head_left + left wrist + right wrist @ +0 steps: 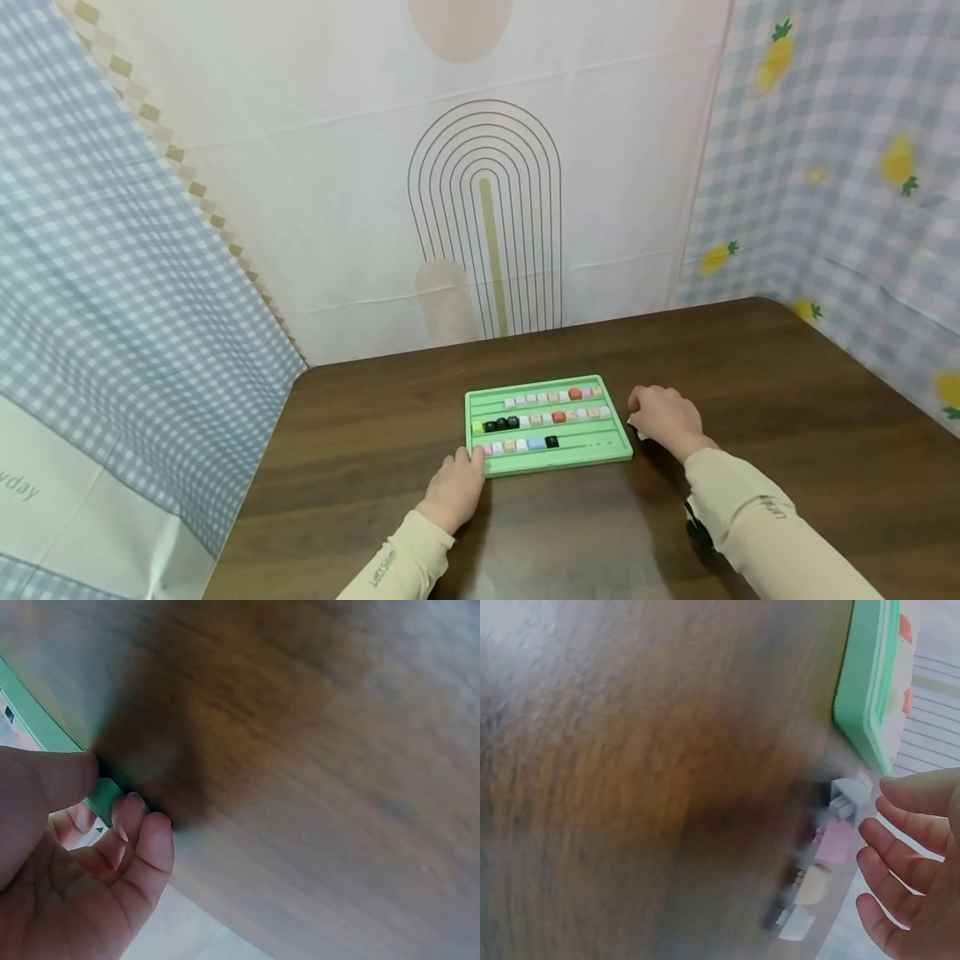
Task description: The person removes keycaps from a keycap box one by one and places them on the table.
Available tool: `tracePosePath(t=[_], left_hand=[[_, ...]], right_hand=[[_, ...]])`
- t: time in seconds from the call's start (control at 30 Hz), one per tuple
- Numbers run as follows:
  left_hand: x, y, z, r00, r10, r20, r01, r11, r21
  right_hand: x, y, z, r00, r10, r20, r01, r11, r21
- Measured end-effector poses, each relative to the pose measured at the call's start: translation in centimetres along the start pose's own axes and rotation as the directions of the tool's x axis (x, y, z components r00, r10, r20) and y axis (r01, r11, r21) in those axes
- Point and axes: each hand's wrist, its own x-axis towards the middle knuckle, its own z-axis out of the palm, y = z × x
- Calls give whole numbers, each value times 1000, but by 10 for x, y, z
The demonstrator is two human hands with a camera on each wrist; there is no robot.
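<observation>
Head view, board: the green board (555, 462) sits on the table (360, 442) a bit below and right of center, long side running roughly left to right, three rows of keycaps on it.
Bottom row (510, 446): filled at the left, with a bare stretch at its right end, the side facing the right hand.
Left hand: the left hand (456, 486) is at the board's lower left corner.
Right hand: the right hand (666, 418) is just off the board's right edge, way nearer that bare stretch than the left one is, with a bit of white poking out under the fingers.
Left wrist view, green corner: left of the frame, pinched between thumb and fingers, so that's a proper grip.
Right wrist view, loose keycaps: a line of loose keycaps (832, 844) slants from right of center down to the lower middle, just left of the fingertips; the board's corner is right above its top end.
Right fingers: loosely bent, nothing visibly pinched. Can't honestly tell if the thumb touches the top keycap, it's blurry there.
</observation>
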Motion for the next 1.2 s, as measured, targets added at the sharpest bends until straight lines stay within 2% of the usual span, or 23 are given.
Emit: tracePosePath(t=[0.2, 0.3, 0.53, 0.67, 0.9, 1.07, 1.2], left_hand=[[-1, -1, 3, 999, 26, -47, -24, 998, 55], [0, -2, 3, 998, 30, -59, -26, 998, 61], [0, -1, 1, 1000, -15, 10, 15, 1000, 0], [1, -1, 2, 999, -23, 24, 24, 999, -24], [2, 0, 6, 999, -21, 42, 22, 999, -24], [3, 0, 9, 999, -15, 42, 16, 1000, -21], [4, -2, 9, 999, -19, 27, 19, 1000, 2]], right_hand=[[3, -17, 0, 998, -45, -51, 45, 999, 14], [5, -30, 4, 995, -90, -43, 91, 996, 21], [4, -60, 22, 980, -200, 9, 199, 979, 29], [5, -73, 33, 967, -255, 15, 255, 967, 22], [0, -87, 46, 955, -293, 49, 294, 955, -21], [-3, -89, 48, 942, -335, 7, 335, 938, -86], [-1, -90, 48, 931, -364, -16, 361, 927, -100]])
